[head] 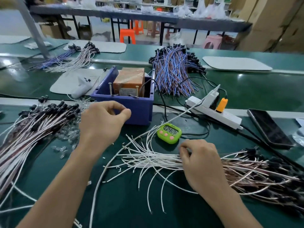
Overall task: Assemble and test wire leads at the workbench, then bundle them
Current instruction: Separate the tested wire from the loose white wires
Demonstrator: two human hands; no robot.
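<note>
Many white leads point(148, 157) in right hand point(200, 162); contents of left hand point(100, 124) unclear.

Bright, even light; blurred, warped edges

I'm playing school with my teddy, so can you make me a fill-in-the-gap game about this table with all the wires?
1. The little timer with pink buttons is ____.
2. The right hand pinches the ____ wires.
3. The box holding the brown block is ____.
4. The plug in the power strip is ____.

Missing words: green, white, blue, orange.
</note>
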